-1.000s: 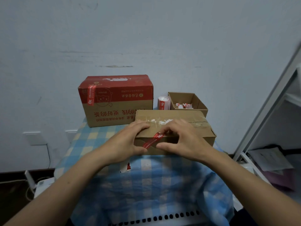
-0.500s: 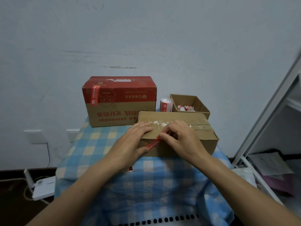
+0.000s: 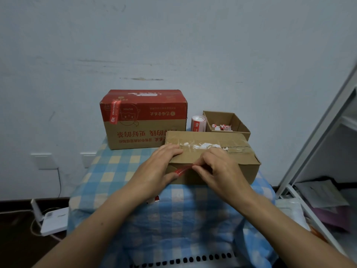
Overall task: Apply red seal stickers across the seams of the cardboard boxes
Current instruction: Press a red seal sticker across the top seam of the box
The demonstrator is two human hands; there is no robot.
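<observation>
A flat brown cardboard box (image 3: 239,167) lies in front of me on the blue checked cloth, clear tape along its top seam. A red seal sticker (image 3: 182,170) runs slantwise over the box's near top edge onto its front face. My left hand (image 3: 160,169) lies on the box's left end, thumb pressing the sticker's lower end. My right hand (image 3: 218,171) pinches the sticker's upper end at the edge. Behind stands a larger red-and-brown box (image 3: 144,120) with a red sticker (image 3: 114,113) on its left corner.
A roll of red stickers (image 3: 198,123) stands beside a small open box (image 3: 226,120) holding torn backing scraps. A small red scrap (image 3: 156,199) lies on the cloth (image 3: 108,171). A white shelf frame (image 3: 316,136) rises at the right; a white router (image 3: 52,219) sits on the floor at the left.
Both hands lowered the sticker from above the box's front edge onto the edge and front face. The view shifted slightly.
</observation>
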